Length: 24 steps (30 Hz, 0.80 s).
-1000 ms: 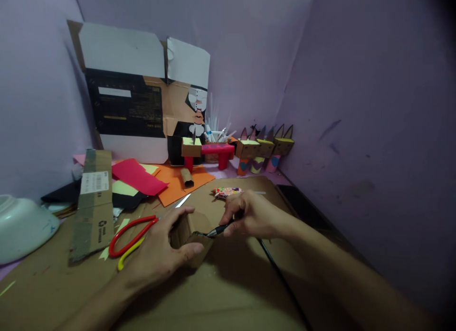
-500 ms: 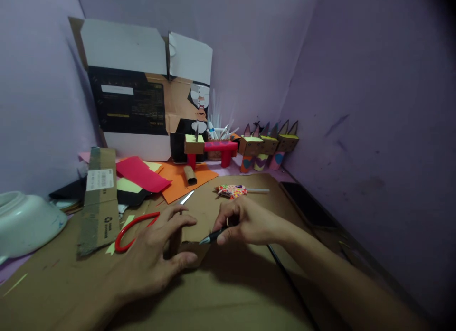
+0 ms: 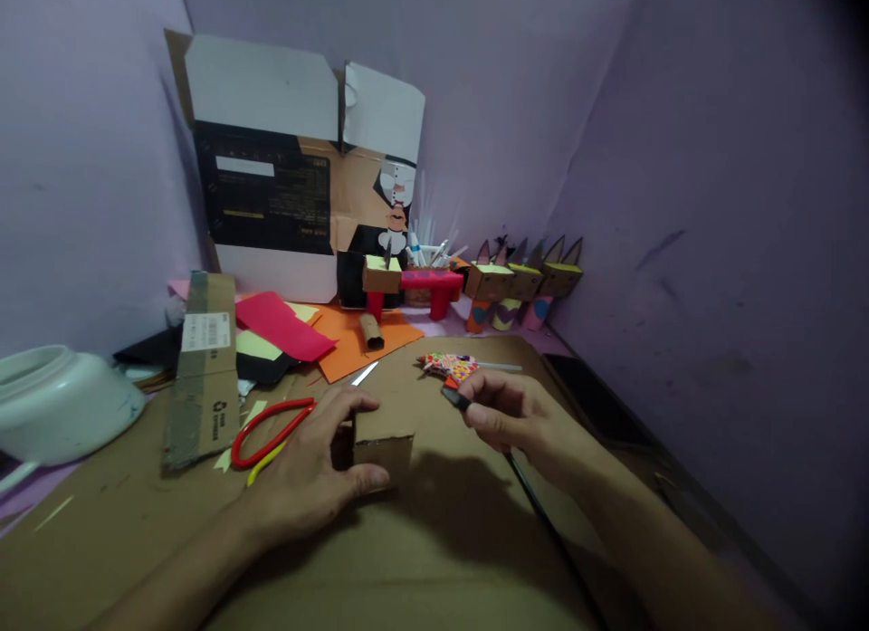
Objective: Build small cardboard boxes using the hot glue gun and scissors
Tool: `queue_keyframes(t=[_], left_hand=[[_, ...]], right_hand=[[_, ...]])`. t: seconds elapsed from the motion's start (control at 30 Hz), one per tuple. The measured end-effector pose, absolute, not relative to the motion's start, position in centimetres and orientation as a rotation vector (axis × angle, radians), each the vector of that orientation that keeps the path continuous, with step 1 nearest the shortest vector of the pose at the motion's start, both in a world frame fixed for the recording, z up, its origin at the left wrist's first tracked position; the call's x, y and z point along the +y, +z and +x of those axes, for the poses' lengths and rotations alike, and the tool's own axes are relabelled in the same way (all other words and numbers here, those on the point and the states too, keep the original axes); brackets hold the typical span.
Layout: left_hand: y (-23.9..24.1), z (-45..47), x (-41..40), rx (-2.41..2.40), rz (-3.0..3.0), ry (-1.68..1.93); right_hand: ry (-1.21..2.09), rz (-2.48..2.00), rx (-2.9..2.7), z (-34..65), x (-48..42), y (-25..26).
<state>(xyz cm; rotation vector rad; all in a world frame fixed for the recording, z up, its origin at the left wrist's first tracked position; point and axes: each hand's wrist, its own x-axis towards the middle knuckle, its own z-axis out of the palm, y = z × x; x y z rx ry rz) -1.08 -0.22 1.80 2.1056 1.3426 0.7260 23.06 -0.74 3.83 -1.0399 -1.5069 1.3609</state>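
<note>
Cardboard box (image 3: pixel 382 443), small, brown and squarish, sat clasped in the curled left hand (image 3: pixel 305 482); the right hand (image 3: pixel 506 412) pinched a slim black pen (image 3: pixel 454 398).

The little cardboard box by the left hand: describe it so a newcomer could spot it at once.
A large cardboard sheet covers the desk. Near its middle, between the red-handled scissors and the pen in the right hand, the left hand grips a small cardboard box. Unlike the decorated boxes by the back wall, it is bare brown.

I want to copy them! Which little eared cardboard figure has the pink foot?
The rightmost cardboard figure, by the side wall; the others have orange and yellow feet.
</note>
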Motion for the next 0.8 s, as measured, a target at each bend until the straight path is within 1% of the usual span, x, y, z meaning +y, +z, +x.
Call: queue_keyframes(t=[0.23, 0.37, 0.53, 0.8], left_hand=[[0.3, -0.7, 0.0, 1.218, 1.923, 0.819], [0.2, -0.2, -0.2, 1.231, 1.998, 0.818], [0.7, -0.3, -0.5, 1.262, 2.103, 0.750], [0.5, -1.5, -1.1, 1.073, 2.530, 0.893]], right_hand=[[0.982, -1.133, -1.565, 20.3, -1.3, 2.6], [0.813, -1.003, -1.646, 18.7, -1.4, 1.0], [0.676, -0.997, -1.731, 18.5, -1.4, -0.5], [0.583, -0.851, -1.893, 19.1, -1.9, -1.4]])
